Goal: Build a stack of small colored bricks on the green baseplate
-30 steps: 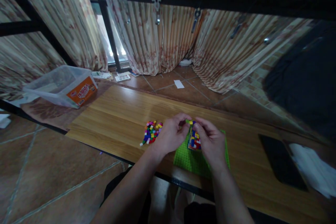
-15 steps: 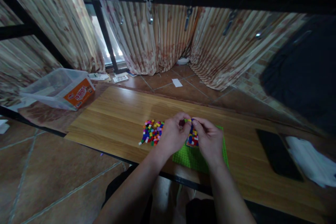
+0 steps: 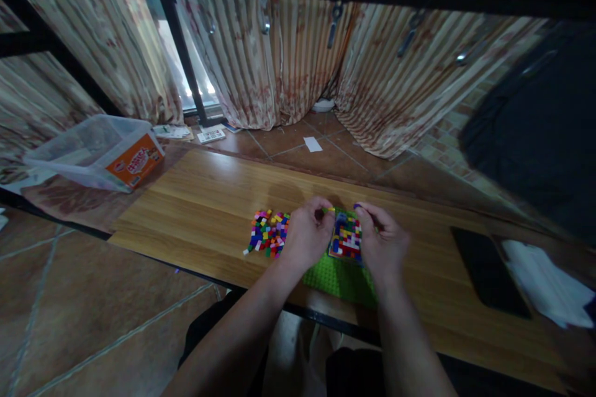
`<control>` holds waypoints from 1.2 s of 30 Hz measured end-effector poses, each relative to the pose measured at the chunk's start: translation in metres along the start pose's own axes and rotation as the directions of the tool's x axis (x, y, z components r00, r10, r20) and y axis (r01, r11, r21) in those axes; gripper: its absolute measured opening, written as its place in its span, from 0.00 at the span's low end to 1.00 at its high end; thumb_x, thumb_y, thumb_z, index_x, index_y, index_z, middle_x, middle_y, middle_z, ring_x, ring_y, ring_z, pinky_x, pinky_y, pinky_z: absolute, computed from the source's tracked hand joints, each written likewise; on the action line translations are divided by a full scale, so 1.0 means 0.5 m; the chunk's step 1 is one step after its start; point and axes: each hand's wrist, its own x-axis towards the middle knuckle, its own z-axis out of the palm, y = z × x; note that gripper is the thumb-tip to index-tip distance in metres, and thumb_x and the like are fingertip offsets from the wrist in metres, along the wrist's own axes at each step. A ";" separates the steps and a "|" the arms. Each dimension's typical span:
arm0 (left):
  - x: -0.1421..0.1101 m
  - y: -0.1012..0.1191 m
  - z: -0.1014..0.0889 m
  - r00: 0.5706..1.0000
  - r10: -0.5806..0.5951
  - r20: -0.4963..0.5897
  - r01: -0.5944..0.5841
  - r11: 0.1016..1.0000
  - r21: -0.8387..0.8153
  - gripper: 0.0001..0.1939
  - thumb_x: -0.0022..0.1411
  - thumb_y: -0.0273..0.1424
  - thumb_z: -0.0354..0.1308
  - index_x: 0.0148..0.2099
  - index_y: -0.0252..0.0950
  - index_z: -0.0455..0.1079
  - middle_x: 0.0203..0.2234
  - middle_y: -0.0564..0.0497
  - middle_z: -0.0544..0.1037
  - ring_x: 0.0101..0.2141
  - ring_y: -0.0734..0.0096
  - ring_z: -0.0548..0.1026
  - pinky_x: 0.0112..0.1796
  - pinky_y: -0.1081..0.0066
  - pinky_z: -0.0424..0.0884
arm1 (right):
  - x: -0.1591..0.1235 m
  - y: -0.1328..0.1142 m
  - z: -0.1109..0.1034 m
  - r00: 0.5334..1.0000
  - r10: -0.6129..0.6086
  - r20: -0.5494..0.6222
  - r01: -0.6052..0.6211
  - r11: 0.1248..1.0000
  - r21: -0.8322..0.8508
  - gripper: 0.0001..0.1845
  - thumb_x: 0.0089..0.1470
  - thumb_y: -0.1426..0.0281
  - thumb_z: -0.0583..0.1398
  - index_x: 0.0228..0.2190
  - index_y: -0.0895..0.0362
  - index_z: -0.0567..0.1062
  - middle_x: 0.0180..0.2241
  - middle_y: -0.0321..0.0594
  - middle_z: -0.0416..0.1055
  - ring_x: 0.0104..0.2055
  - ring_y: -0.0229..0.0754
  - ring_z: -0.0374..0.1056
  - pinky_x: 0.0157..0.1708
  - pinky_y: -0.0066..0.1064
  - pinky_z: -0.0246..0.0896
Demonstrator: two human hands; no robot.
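Note:
My left hand (image 3: 308, 234) is closed in a pinch, with a small yellow toy brick (image 3: 331, 209) just showing at its fingertips. Between the thumb and fingers of my right hand (image 3: 386, 239) is a dark blue toy brick (image 3: 357, 205). Both hands are raised over a green studded baseplate (image 3: 339, 280). On that plate, between the hands, sits a low block of multicoloured bricks (image 3: 347, 240), partly hidden by my fingers. A pile of loose bricks (image 3: 269, 234) in many colours lies left of my left hand.
The wooden table (image 3: 205, 189) carries a black flat object (image 3: 488, 273) and white papers or bags (image 3: 549, 282) at the right. Beyond its left end stands a clear plastic bin (image 3: 95, 149) with an orange label. Curtains (image 3: 307, 68) hang behind a dark metal bar.
My hands have come apart: the right has moved right with the blue brick, uncovering more of the brick block. The left stays nearly in place. The view has shifted slightly.

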 end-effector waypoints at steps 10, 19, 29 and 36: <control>0.006 -0.016 -0.008 0.998 -0.025 0.055 0.019 0.994 0.109 0.09 0.62 0.25 0.53 0.42 0.35 0.73 0.34 0.49 0.81 0.34 0.69 0.78 0.39 0.69 0.73 | 0.020 0.038 -0.042 0.971 -0.054 0.234 0.117 0.957 -0.265 0.17 0.58 0.60 0.55 0.35 0.56 0.80 0.37 0.44 0.76 0.40 0.46 0.70 0.43 0.39 0.63; 0.005 -0.011 -0.013 0.996 -0.035 0.083 0.023 0.990 0.140 0.11 0.61 0.23 0.54 0.44 0.34 0.74 0.38 0.46 0.81 0.39 0.65 0.79 0.44 0.67 0.73 | 0.022 0.047 -0.017 0.950 -0.117 0.290 0.206 0.932 -0.299 0.17 0.59 0.63 0.53 0.35 0.57 0.80 0.37 0.45 0.74 0.40 0.47 0.69 0.44 0.40 0.62; 0.001 -0.009 -0.017 0.993 -0.055 0.101 0.038 0.987 0.159 0.11 0.61 0.25 0.55 0.46 0.33 0.74 0.39 0.45 0.81 0.38 0.64 0.79 0.43 0.66 0.74 | 0.027 0.053 -0.015 0.945 -0.070 0.318 0.153 0.958 -0.243 0.15 0.56 0.64 0.55 0.34 0.56 0.80 0.36 0.44 0.74 0.39 0.46 0.69 0.43 0.40 0.63; -0.001 -0.009 -0.021 0.995 -0.045 0.088 0.027 0.982 0.188 0.10 0.61 0.25 0.55 0.45 0.35 0.74 0.35 0.48 0.82 0.34 0.67 0.79 0.39 0.68 0.74 | 0.036 0.051 -0.016 0.937 0.020 0.350 0.056 0.977 -0.204 0.15 0.54 0.61 0.56 0.32 0.53 0.80 0.35 0.41 0.75 0.38 0.45 0.70 0.42 0.38 0.62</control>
